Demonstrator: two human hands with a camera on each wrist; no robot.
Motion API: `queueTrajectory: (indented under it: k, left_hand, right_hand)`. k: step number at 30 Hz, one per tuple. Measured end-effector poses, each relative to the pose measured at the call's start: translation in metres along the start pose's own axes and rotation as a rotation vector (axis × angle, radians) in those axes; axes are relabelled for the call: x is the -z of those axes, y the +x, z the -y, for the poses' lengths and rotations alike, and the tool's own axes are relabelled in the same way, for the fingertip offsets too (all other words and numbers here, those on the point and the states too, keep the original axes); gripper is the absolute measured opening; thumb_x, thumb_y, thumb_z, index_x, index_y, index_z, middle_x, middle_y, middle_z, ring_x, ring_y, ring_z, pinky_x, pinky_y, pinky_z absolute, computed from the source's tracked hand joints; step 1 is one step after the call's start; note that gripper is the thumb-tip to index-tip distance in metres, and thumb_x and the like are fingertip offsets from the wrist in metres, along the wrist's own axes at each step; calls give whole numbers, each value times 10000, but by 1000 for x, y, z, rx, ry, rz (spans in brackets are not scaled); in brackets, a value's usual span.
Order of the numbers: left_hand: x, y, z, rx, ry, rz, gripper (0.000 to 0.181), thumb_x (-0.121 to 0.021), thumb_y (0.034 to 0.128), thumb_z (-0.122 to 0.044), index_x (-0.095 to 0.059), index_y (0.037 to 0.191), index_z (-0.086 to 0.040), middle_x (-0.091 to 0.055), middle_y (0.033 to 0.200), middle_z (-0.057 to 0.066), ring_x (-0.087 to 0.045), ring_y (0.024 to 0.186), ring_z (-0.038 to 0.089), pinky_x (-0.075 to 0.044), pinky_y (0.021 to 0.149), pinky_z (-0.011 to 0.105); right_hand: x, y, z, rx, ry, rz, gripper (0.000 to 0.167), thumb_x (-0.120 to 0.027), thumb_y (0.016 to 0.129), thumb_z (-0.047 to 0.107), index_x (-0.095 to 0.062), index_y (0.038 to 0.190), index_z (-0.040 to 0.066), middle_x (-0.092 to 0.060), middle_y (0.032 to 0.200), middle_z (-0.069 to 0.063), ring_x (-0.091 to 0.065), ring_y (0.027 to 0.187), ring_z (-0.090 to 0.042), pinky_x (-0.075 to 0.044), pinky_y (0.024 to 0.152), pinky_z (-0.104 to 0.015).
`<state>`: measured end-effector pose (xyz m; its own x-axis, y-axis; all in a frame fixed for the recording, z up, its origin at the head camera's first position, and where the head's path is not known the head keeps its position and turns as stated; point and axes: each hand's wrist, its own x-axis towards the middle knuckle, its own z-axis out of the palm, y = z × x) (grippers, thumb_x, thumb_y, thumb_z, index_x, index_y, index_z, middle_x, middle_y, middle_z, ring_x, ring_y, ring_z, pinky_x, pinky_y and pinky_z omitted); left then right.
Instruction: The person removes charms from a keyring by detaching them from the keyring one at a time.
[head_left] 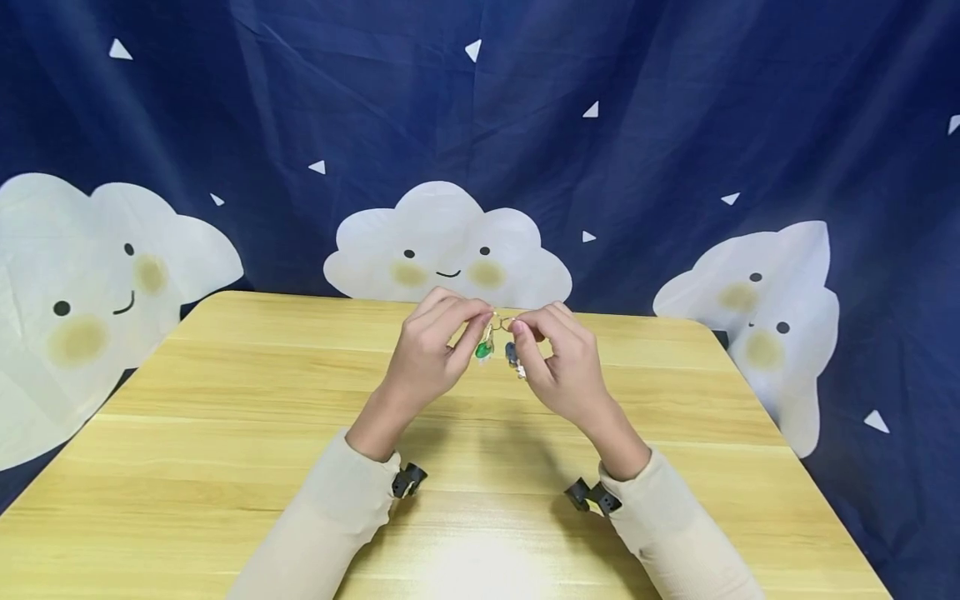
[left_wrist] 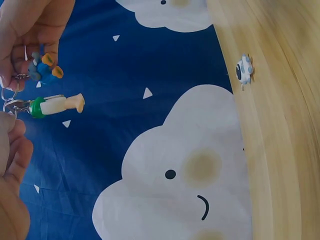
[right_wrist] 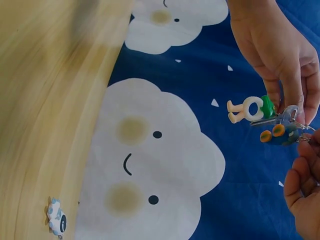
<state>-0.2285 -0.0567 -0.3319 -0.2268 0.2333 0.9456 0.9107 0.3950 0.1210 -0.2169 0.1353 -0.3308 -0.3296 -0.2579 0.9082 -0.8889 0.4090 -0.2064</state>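
Note:
Above the table, my left hand (head_left: 431, 346) and right hand (head_left: 558, 354) pinch a thin metal key ring (head_left: 504, 325) between thumb and fingers, from opposite sides. From it hang a green-and-white figurine charm (right_wrist: 252, 107) with bare legs, nearer my left hand, and a blue figurine charm (left_wrist: 46, 70) with orange feet, nearer my right. A key (right_wrist: 265, 120) with a clear head hangs beside the green charm. Fingertips partly hide the ring and how each piece joins it. A small white-and-light-blue figurine (left_wrist: 244, 69) lies on the table, apart from the hands in both wrist views.
The pale wooden table (head_left: 262, 400) has rounded far corners. Behind it hangs a dark blue cloth (head_left: 390, 100) printed with white clouds and triangles. Both sleeves are light, with a black wrist camera (head_left: 408, 480) at the left cuff and another black camera (head_left: 592, 497) at the right.

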Motion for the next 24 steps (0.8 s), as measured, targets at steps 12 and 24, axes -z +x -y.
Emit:
queueTrajectory:
  k: [12, 24]
  left_hand:
    - [-5, -2, 0, -59, 21, -47, 71, -656, 990, -29, -712, 966, 7, -720, 859, 98, -626, 818, 259, -561, 740, 339]
    - [-8, -3, 0, -140, 82, -57, 115, -578, 1034, -40, -678, 992, -2, -710, 847, 89, -640, 812, 276, -567, 810, 358]
  right_hand:
    - [2, 1, 6, -82, -10, 7, 239, -556, 1021, 132, -676, 843, 28, -563, 713, -40, -510, 674, -190, -406, 617, -239]
    - [3, 0, 11, -221, 23, 9, 179, -611, 990, 61, -698, 834, 51, -603, 726, -31, -527, 679, -134, -424, 615, -222]
